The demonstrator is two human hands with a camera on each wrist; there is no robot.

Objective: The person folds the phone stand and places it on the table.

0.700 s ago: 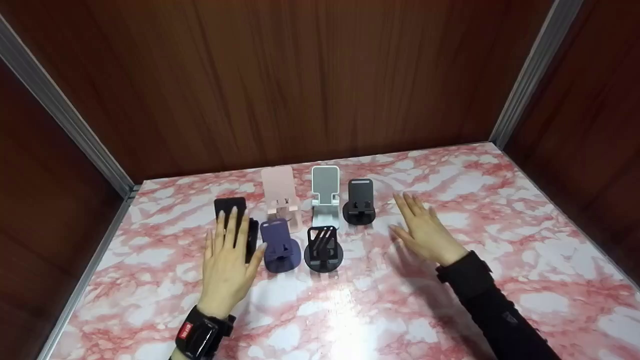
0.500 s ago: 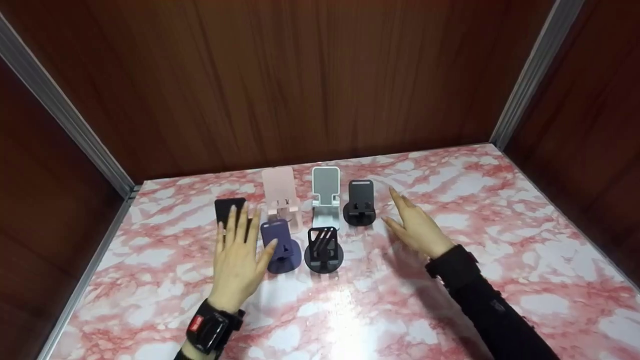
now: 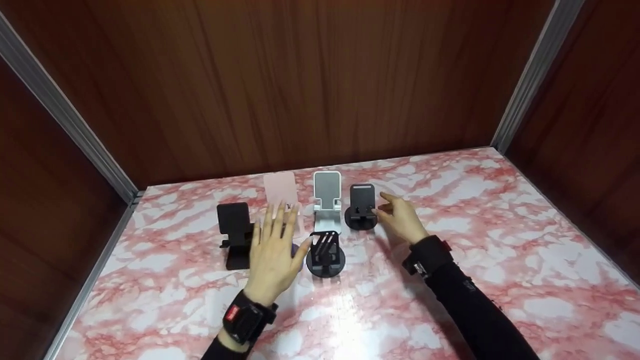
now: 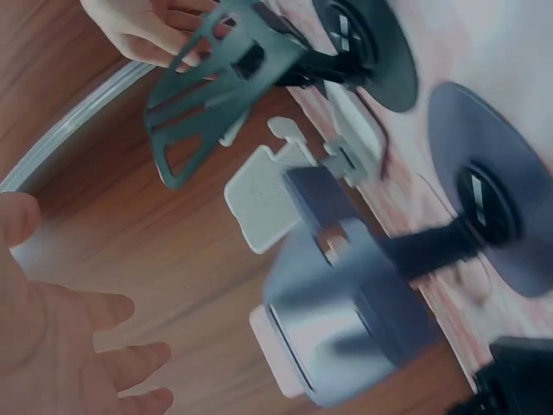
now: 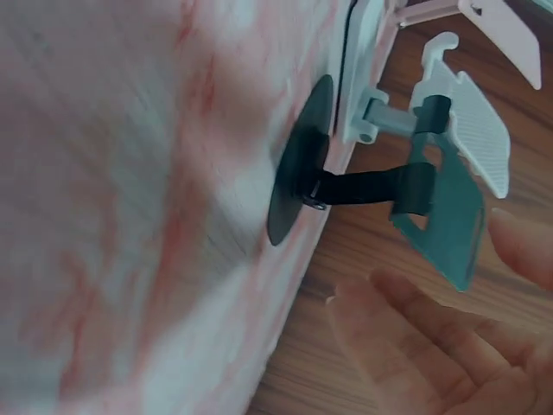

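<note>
My left hand (image 3: 275,255), fingers straight and spread, is over the purple phone stand (image 4: 346,277) and hides most of it in the head view. Its thumb overlaps the edge of a black slotted phone stand (image 3: 326,257). In the left wrist view the palm faces the stands and holds nothing. At the right my right hand (image 3: 402,217) is beside a dark grey round-based phone stand (image 3: 362,197). The thumb tip appears right at that stand's plate in the head view. In the right wrist view, relaxed fingers (image 5: 406,333) and thumb are spread around a gap near the plate.
Behind stand a pink phone stand (image 3: 280,185) and a silver-white one (image 3: 327,192). A black phone stand (image 3: 233,218) is left of my left hand. The red-and-white marbled table (image 3: 450,200) meets a brown wood-grain wall (image 3: 320,85) at the back.
My left hand has swept right, off the black stands at the left and over the purple one. The right hand has moved left, up to the dark grey stand.
</note>
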